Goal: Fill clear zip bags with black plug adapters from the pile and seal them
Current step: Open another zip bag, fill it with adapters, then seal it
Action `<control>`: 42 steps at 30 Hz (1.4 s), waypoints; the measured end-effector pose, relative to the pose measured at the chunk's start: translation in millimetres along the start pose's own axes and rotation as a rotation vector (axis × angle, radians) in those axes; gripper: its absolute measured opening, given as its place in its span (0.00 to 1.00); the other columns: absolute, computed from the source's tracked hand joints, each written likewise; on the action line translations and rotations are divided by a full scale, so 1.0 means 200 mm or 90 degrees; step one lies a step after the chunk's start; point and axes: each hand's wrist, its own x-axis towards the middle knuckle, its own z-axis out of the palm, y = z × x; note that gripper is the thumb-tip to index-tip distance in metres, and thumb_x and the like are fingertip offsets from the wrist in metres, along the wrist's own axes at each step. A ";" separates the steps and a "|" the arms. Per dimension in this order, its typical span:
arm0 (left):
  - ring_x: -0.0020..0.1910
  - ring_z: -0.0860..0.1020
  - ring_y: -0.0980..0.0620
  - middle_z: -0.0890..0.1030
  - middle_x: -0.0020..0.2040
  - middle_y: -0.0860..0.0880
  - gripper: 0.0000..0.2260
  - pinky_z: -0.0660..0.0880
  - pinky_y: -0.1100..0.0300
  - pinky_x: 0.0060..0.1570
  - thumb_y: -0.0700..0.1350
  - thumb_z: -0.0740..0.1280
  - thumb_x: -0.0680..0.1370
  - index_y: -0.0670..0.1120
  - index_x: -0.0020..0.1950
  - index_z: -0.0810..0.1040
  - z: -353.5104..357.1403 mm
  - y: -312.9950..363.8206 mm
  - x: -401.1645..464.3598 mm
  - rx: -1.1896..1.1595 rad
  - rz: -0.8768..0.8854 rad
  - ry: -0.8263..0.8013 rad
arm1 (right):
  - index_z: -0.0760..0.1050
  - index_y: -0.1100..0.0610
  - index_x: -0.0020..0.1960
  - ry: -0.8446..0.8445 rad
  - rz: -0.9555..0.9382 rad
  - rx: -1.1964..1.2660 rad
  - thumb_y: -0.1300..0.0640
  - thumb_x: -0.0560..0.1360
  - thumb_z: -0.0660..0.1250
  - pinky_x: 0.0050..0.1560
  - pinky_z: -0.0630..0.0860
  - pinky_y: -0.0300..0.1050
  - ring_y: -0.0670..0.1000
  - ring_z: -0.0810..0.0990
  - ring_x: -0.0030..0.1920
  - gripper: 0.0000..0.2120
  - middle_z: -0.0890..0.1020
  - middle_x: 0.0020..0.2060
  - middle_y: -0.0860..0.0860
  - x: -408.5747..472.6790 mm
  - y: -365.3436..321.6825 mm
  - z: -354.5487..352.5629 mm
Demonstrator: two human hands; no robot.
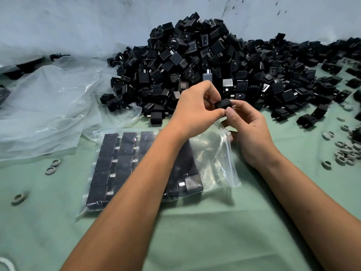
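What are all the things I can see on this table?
pile of plug adapters: too many to count, black, back middle and right
held adapter: one, black, between both hands
zip bag: one, clear, partly filled with rows of adapters, front middle
plastic sheeting: crumpled, clear, left
rings: many, grey-white, scattered right and left
table cover: one, green
left hand: pinches the held adapter
right hand: pinches the held adapter, bag's mouth beneath it
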 end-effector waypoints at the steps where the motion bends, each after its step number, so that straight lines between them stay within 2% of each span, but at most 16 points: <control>1: 0.45 0.83 0.47 0.82 0.46 0.47 0.12 0.82 0.53 0.48 0.40 0.79 0.71 0.45 0.48 0.78 0.00 0.00 0.00 0.016 0.008 -0.014 | 0.79 0.56 0.57 0.017 0.026 0.038 0.56 0.80 0.70 0.32 0.71 0.45 0.50 0.80 0.40 0.07 0.81 0.43 0.50 0.01 0.00 -0.01; 4: 0.50 0.79 0.53 0.80 0.51 0.50 0.10 0.77 0.59 0.49 0.37 0.74 0.74 0.47 0.52 0.80 -0.03 -0.02 -0.01 0.109 0.036 -0.095 | 0.77 0.54 0.50 0.059 0.111 0.209 0.56 0.81 0.68 0.28 0.71 0.38 0.49 0.83 0.40 0.02 0.83 0.43 0.50 0.03 -0.01 -0.05; 6: 0.49 0.74 0.58 0.77 0.56 0.50 0.17 0.70 0.65 0.48 0.32 0.66 0.73 0.51 0.53 0.84 -0.06 -0.02 -0.01 0.153 0.016 -0.179 | 0.77 0.55 0.51 0.049 0.151 0.274 0.57 0.81 0.67 0.31 0.74 0.37 0.50 0.84 0.42 0.02 0.85 0.46 0.53 0.04 -0.01 -0.09; 8: 0.52 0.72 0.57 0.74 0.58 0.50 0.25 0.68 0.64 0.53 0.29 0.59 0.71 0.55 0.52 0.86 -0.08 -0.01 -0.01 0.174 -0.019 -0.245 | 0.76 0.57 0.55 0.007 0.167 0.278 0.57 0.79 0.67 0.34 0.75 0.37 0.50 0.83 0.42 0.06 0.84 0.45 0.54 0.04 0.00 -0.12; 11: 0.64 0.66 0.50 0.72 0.59 0.50 0.28 0.63 0.56 0.65 0.28 0.57 0.71 0.58 0.49 0.85 -0.09 0.00 -0.01 0.199 -0.030 -0.282 | 0.76 0.60 0.58 -0.077 0.168 0.228 0.58 0.78 0.68 0.37 0.75 0.37 0.48 0.77 0.38 0.11 0.81 0.43 0.54 0.02 -0.01 -0.16; 14: 0.66 0.65 0.49 0.72 0.61 0.51 0.29 0.62 0.50 0.70 0.28 0.59 0.70 0.62 0.46 0.82 -0.11 0.00 -0.01 0.214 -0.010 -0.301 | 0.80 0.59 0.50 -0.149 0.183 0.096 0.59 0.73 0.71 0.40 0.73 0.40 0.50 0.75 0.37 0.07 0.83 0.42 0.55 0.01 -0.02 -0.18; 17: 0.68 0.67 0.47 0.73 0.62 0.50 0.27 0.64 0.46 0.72 0.29 0.61 0.70 0.62 0.46 0.82 -0.11 0.01 0.00 0.186 0.019 -0.311 | 0.82 0.60 0.49 -0.250 0.192 0.009 0.56 0.71 0.74 0.32 0.69 0.36 0.49 0.74 0.33 0.09 0.81 0.38 0.56 0.01 -0.02 -0.20; 20: 0.69 0.69 0.50 0.73 0.64 0.51 0.27 0.65 0.49 0.72 0.29 0.63 0.69 0.63 0.48 0.83 -0.13 0.03 -0.01 0.141 0.031 -0.329 | 0.84 0.62 0.53 -0.335 0.171 -0.089 0.54 0.71 0.77 0.30 0.69 0.34 0.47 0.71 0.31 0.15 0.78 0.35 0.55 0.01 -0.03 -0.23; 23: 0.71 0.68 0.59 0.72 0.67 0.53 0.31 0.61 0.61 0.71 0.27 0.63 0.68 0.62 0.51 0.86 -0.14 0.05 -0.02 0.118 0.034 -0.407 | 0.83 0.66 0.58 -0.379 0.141 -0.147 0.52 0.73 0.76 0.34 0.69 0.36 0.46 0.69 0.31 0.20 0.78 0.34 0.52 0.01 -0.02 -0.24; 24: 0.71 0.67 0.61 0.71 0.68 0.53 0.31 0.60 0.63 0.69 0.27 0.63 0.68 0.63 0.51 0.86 -0.13 0.06 -0.03 0.118 0.033 -0.431 | 0.82 0.66 0.57 -0.367 0.140 -0.144 0.53 0.73 0.76 0.33 0.68 0.36 0.47 0.69 0.31 0.20 0.78 0.34 0.53 0.01 -0.02 -0.23; 26: 0.72 0.65 0.61 0.69 0.70 0.54 0.32 0.60 0.63 0.68 0.27 0.63 0.69 0.67 0.48 0.85 -0.13 0.07 -0.04 0.126 0.024 -0.458 | 0.83 0.65 0.53 -0.323 0.142 -0.127 0.58 0.74 0.76 0.31 0.68 0.36 0.49 0.69 0.32 0.12 0.79 0.35 0.56 0.01 -0.02 -0.22; 28: 0.72 0.64 0.61 0.68 0.72 0.55 0.31 0.59 0.66 0.64 0.28 0.63 0.70 0.67 0.45 0.84 -0.12 0.07 -0.04 0.137 0.019 -0.461 | 0.84 0.66 0.50 -0.307 0.139 -0.132 0.64 0.75 0.75 0.31 0.70 0.36 0.51 0.70 0.32 0.06 0.79 0.36 0.59 0.01 -0.02 -0.21; 32: 0.70 0.65 0.61 0.71 0.70 0.55 0.23 0.59 0.70 0.61 0.33 0.70 0.72 0.65 0.40 0.83 -0.14 0.08 -0.02 0.172 0.051 -0.443 | 0.85 0.66 0.51 -0.349 0.124 -0.158 0.63 0.75 0.74 0.33 0.73 0.37 0.47 0.75 0.32 0.07 0.83 0.39 0.61 0.00 -0.05 -0.20; 35: 0.67 0.68 0.65 0.74 0.68 0.53 0.15 0.58 0.81 0.57 0.36 0.74 0.70 0.58 0.40 0.83 -0.15 0.08 -0.02 0.156 0.067 -0.439 | 0.85 0.64 0.51 -0.355 0.111 -0.154 0.60 0.73 0.76 0.34 0.75 0.38 0.47 0.78 0.33 0.10 0.85 0.46 0.69 -0.02 -0.07 -0.17; 38: 0.67 0.70 0.65 0.76 0.67 0.54 0.05 0.60 0.76 0.62 0.47 0.74 0.65 0.55 0.39 0.83 -0.15 0.10 -0.02 0.145 0.057 -0.432 | 0.86 0.61 0.47 -0.362 0.108 -0.148 0.58 0.72 0.78 0.32 0.73 0.39 0.49 0.78 0.33 0.07 0.85 0.42 0.65 -0.03 -0.07 -0.14; 42: 0.64 0.75 0.55 0.80 0.62 0.47 0.07 0.65 0.69 0.65 0.48 0.73 0.63 0.50 0.39 0.82 -0.16 0.11 -0.02 0.129 0.072 -0.438 | 0.87 0.57 0.47 -0.400 0.099 -0.238 0.49 0.70 0.79 0.30 0.69 0.39 0.47 0.73 0.30 0.12 0.82 0.36 0.65 -0.04 -0.09 -0.13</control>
